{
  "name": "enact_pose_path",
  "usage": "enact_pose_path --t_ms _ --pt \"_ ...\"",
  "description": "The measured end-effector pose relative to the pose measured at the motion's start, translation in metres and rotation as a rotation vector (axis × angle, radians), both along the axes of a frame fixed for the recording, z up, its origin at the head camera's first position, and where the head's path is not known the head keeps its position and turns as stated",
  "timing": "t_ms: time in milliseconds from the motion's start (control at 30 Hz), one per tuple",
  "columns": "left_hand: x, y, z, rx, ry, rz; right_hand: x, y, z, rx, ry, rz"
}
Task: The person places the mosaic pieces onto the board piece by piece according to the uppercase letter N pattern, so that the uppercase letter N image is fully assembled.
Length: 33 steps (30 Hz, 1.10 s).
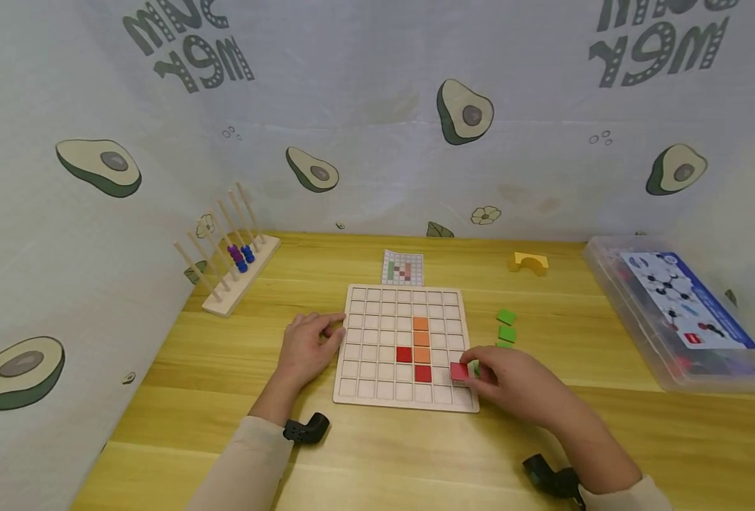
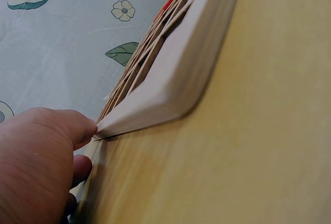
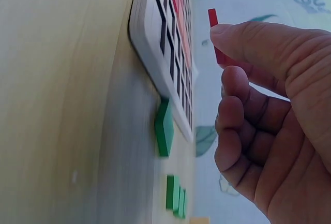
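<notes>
A wooden grid board (image 1: 367,397) lies flat on the table. Three orange square tiles (image 1: 421,339) form a column in it, with one red tile (image 1: 404,354) beside the lowest and another red tile (image 1: 423,373) below. My right hand (image 1: 521,383) pinches a red square tile (image 3: 219,53) between thumb and finger, over the board's right side. Its other fingers are curled in. Fingertips of my left hand (image 1: 307,348) touch the board's left edge. Green tiles (image 1: 507,333) lie right of the board, partly hidden by the right hand.
A small printed grid card (image 1: 403,268) lies just behind the board. At the back left stands a peg rack (image 1: 243,280) with purple and blue beads. A yellow arch block (image 1: 528,263) is at the back right, and a clear plastic box (image 1: 658,355) sits farther right.
</notes>
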State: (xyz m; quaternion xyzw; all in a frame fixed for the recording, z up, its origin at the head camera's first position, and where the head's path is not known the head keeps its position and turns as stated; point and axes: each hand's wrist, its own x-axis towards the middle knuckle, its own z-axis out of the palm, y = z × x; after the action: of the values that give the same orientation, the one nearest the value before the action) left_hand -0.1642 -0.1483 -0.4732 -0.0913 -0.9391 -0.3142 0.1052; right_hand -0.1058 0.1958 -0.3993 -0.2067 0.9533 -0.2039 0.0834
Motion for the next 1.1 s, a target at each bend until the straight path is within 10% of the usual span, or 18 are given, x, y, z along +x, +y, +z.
enact_pose_path --t_ms 567,1100 --pt "0.001 0.0 0.001 0.005 0.013 0.002 -0.023 -0.055 -0.012 -0.03 0.026 0.052" --pt "0.0 -0.001 -0.001 0.005 0.046 -0.003 -0.051 -0.104 -0.021 -0.063 -0.01 -0.083"
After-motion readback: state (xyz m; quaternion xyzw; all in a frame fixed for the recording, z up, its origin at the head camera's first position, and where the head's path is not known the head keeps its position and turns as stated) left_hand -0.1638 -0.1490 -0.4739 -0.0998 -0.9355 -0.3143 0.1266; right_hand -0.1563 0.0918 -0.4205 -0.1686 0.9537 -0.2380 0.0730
